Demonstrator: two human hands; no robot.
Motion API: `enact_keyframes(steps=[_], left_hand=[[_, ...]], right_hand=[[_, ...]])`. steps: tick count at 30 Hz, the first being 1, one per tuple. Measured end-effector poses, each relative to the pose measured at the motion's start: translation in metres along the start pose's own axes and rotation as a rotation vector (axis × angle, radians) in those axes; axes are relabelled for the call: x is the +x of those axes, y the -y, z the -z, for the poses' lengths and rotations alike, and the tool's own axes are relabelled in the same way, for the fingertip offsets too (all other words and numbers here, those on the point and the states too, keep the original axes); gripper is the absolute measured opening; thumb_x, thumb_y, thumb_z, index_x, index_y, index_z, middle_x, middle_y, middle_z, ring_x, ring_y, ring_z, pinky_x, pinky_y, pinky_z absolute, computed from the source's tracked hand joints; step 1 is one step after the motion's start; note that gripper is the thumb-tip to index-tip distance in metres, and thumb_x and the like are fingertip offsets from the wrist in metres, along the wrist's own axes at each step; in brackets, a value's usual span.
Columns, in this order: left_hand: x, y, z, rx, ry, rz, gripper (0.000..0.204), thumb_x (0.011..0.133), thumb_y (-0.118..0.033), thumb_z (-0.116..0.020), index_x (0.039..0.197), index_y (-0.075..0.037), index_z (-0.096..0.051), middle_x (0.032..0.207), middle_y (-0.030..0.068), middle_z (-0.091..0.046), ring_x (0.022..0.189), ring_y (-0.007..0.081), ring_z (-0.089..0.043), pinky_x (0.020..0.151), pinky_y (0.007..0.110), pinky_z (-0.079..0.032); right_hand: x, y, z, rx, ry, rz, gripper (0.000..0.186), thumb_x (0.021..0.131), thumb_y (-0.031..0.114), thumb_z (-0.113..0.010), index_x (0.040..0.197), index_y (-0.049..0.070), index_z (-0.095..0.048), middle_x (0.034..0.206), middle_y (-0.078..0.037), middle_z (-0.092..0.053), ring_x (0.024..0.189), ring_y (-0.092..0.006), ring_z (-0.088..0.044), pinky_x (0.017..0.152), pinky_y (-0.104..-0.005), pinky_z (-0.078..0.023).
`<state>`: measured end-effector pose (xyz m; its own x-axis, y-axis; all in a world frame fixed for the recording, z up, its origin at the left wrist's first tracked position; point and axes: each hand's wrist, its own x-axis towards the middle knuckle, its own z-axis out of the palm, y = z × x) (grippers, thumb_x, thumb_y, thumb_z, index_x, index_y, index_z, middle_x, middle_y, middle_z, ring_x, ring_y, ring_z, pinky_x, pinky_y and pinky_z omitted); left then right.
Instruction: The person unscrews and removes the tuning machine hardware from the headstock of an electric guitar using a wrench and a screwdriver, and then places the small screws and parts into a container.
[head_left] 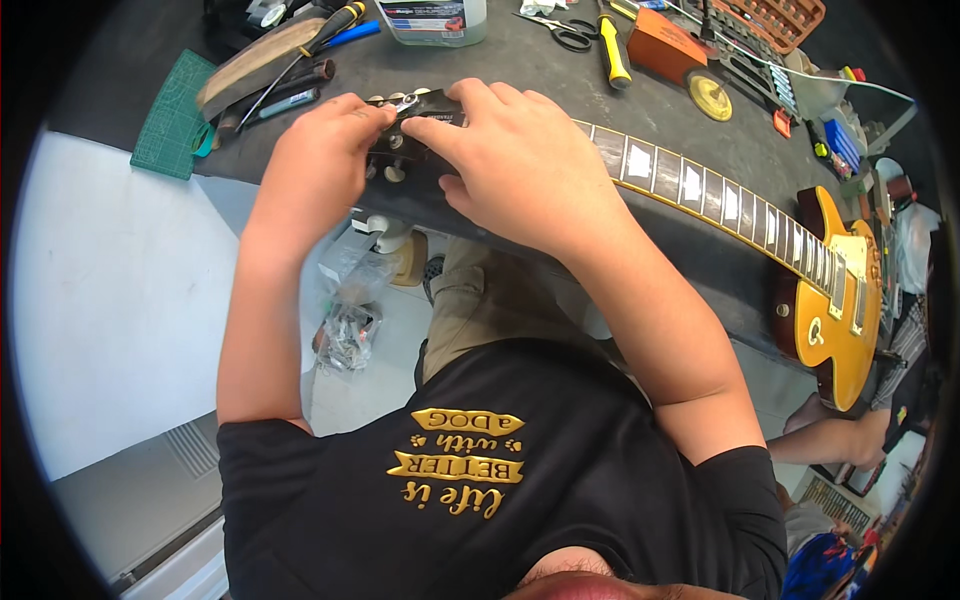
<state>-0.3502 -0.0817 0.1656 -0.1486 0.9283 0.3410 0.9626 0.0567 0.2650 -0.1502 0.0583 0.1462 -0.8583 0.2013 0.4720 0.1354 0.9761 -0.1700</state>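
A gold electric guitar (850, 330) lies across the dark workbench (450, 70), its long fretted neck (720, 200) running up-left to a black headstock (398, 140) with silver tuners (395, 173). My left hand (315, 170) is closed at the headstock's far edge, thumb and fingertips at a small shiny metal part (408, 100), too small to make out clearly. My right hand (510, 165) grips the headstock from the right, index finger bent toward that metal part, thumb below, covering where neck and headstock meet.
Around them lie a green mat (170, 110), wooden block (250, 70), plastic jug (430, 20), scissors (555, 30), yellow-handled tool (615, 55) and orange box (665, 50). A white board (110, 300) is at left, bags (350, 330) below. Someone else's leg (830, 440) shows at right.
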Motion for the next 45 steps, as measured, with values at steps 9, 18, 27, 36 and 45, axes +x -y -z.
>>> enact_keyframes(steps=[9, 18, 27, 36, 45], left_hand=[[0.001, -0.036, -0.009, 0.218, -0.111, 0.202, 0.022, 0.102, -0.002, -0.062, 0.120, -0.003, -0.075, 0.103, 0.0209, -0.073, 0.097, 0.0421, -0.071, 0.083, 0.050, -0.056], [-0.002, 0.017, 0.004, -0.049, -0.065, 0.061, 0.033, 0.100, 0.008, -0.064, 0.128, -0.005, -0.076, 0.103, 0.0126, -0.073, 0.094, 0.0279, -0.069, 0.088, 0.035, -0.055], [0.023, 0.060, 0.006, -0.228, 0.118, -0.060, 0.041, 0.096, 0.018, -0.059, 0.122, -0.005, -0.079, 0.112, 0.0073, -0.067, 0.101, 0.0220, -0.067, 0.092, 0.032, -0.054], [0.034, 0.062, 0.003, -0.267, 0.168, -0.139, 0.038, 0.096, 0.018, -0.060, 0.121, -0.004, -0.078, 0.114, 0.0070, -0.069, 0.103, 0.0222, -0.068, 0.091, 0.033, -0.054], [0.005, 0.021, 0.003, -0.171, 0.083, -0.040, 0.029, 0.098, 0.007, -0.067, 0.125, 0.001, -0.076, 0.103, 0.0126, -0.072, 0.092, 0.0287, -0.069, 0.084, 0.038, -0.056]], right_hand=[[0.000, -0.001, -0.001, 0.009, 0.006, -0.003, 0.044, 0.087, 0.019, -0.079, 0.131, 0.018, -0.075, 0.117, -0.013, -0.069, 0.109, -0.0319, -0.070, 0.095, -0.0442, -0.056], [-0.001, -0.002, -0.003, 0.020, -0.059, 0.023, 0.033, 0.086, 0.017, -0.077, 0.119, 0.013, -0.078, 0.104, -0.012, -0.069, 0.102, -0.0308, -0.070, 0.088, -0.0443, -0.056], [-0.001, -0.002, -0.004, 0.016, -0.072, 0.024, 0.031, 0.087, 0.016, -0.075, 0.118, 0.013, -0.077, 0.103, -0.011, -0.068, 0.102, -0.0301, -0.070, 0.088, -0.0433, -0.056], [-0.001, -0.001, -0.004, 0.013, -0.077, 0.026, 0.031, 0.087, 0.015, -0.074, 0.118, 0.013, -0.078, 0.104, -0.012, -0.069, 0.101, -0.0300, -0.071, 0.087, -0.0440, -0.056], [0.000, 0.001, 0.002, 0.018, -0.012, -0.006, 0.043, 0.086, 0.018, -0.080, 0.129, 0.017, -0.076, 0.117, -0.013, -0.069, 0.108, -0.0316, -0.071, 0.094, -0.0441, -0.056]])
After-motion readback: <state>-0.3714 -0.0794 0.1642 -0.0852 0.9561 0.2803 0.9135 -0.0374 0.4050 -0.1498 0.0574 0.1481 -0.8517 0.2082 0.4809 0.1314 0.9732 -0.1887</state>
